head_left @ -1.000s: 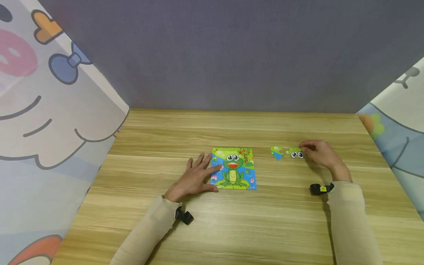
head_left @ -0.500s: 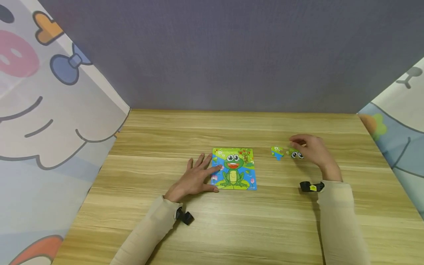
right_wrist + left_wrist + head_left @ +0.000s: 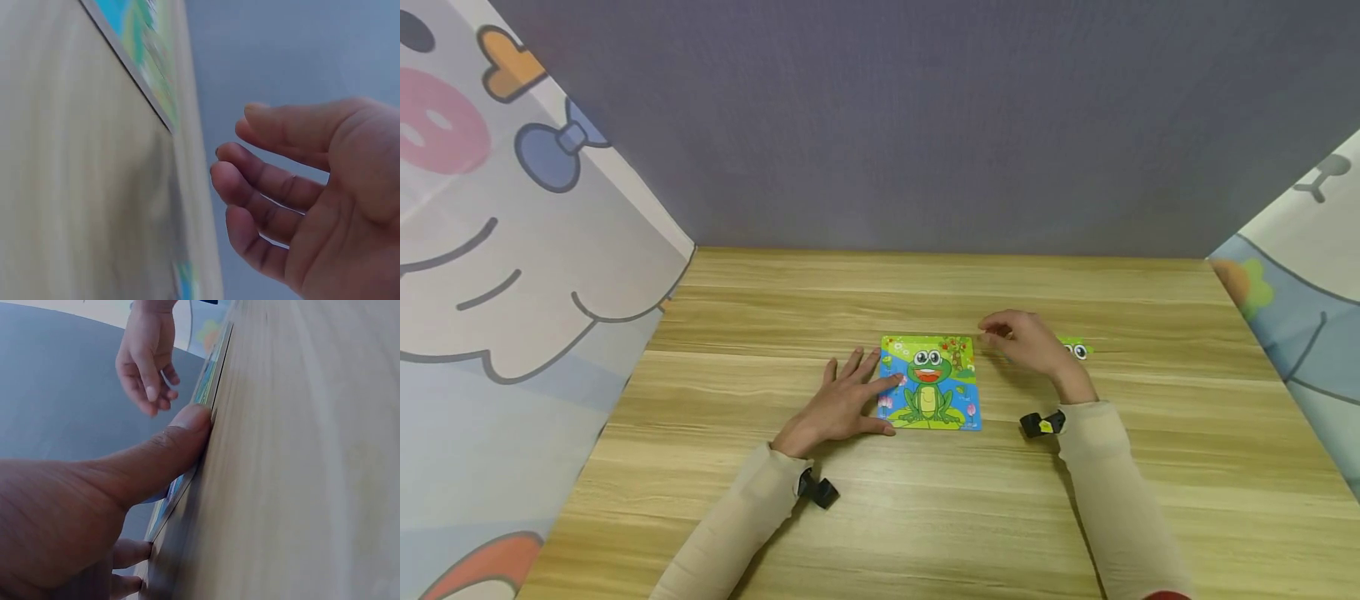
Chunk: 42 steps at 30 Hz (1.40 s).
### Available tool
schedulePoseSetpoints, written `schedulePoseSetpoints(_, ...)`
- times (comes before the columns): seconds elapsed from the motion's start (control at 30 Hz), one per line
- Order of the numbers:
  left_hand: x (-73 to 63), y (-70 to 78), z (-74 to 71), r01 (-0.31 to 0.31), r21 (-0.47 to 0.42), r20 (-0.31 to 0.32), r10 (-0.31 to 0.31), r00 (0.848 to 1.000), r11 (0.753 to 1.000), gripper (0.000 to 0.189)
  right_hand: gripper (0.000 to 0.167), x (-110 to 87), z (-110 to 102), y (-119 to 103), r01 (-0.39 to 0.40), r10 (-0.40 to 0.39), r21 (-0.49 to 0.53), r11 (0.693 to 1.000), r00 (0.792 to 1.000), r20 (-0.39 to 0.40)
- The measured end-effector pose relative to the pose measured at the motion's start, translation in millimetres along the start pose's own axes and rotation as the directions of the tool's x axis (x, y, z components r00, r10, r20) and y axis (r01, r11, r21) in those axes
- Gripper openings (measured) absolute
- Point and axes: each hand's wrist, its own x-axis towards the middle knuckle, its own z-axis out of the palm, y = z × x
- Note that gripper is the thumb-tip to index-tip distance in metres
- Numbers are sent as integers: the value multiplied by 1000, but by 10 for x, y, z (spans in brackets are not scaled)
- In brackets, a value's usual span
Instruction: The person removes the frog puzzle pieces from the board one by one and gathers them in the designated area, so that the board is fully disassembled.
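Note:
A square frog jigsaw puzzle (image 3: 928, 396) lies flat on the wooden table. Along its left side rests my left hand (image 3: 838, 408), fingers spread, the index fingertip on the picture and the thumb at the lower left edge. My right hand (image 3: 1033, 346) hovers by the puzzle's upper right corner. In the right wrist view that hand (image 3: 312, 194) has loosely bent fingers with nothing between them. Partly behind it is a loose puzzle piece with frog eyes (image 3: 1079, 351). Another blue and green puzzle piece (image 3: 185, 281) shows blurred below the hand.
The wood-grain table (image 3: 880, 517) meets a grey panel (image 3: 925, 133) at the back. Cartoon-printed walls (image 3: 550, 333) stand at both sides. A small black camera is strapped on each wrist.
My right hand has moved left from the loose pieces to the puzzle's upper right corner, now covering the blue and green piece in the head view. The left hand has stayed put.

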Motion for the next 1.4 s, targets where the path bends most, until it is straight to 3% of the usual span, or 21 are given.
schedulePoseSetpoints(0.2, 9, -5, -5, -5, 18, 10, 5, 1000, 1000, 81, 25, 99, 233, -116, 60, -64, 42, 997, 994, 94)
schedulePoseSetpoints(0.4, 9, -16, -21, -13, 25, 15, 13, 1000, 1000, 81, 31, 118, 343, -155, 136, -132, -21, 990, 982, 133)
schedulePoseSetpoints(0.63, -12, -12, -37, -18, -2, 14, 18, 1000, 1000, 81, 38, 113, 408, -162, 127, -125, 5, 992, 973, 191)
schedulePoseSetpoints(0.93, -26, 17, -19, -18, -58, 42, 20, 999, 998, 88, 30, 126, 437, -154, 141, -136, -7, 990, 966, 220)
schedulePoseSetpoints(1.17, 28, 146, 5, -99, -47, 47, 101, 994, 994, 84, 29, 140, 445, -171, 139, -131, -21, 990, 967, 218)
schedulePoseSetpoints(1.4, 94, 238, 4, -113, -40, 73, 116, 991, 993, 79, 27, 146, 442, -203, 113, -105, -23, 993, 967, 232)
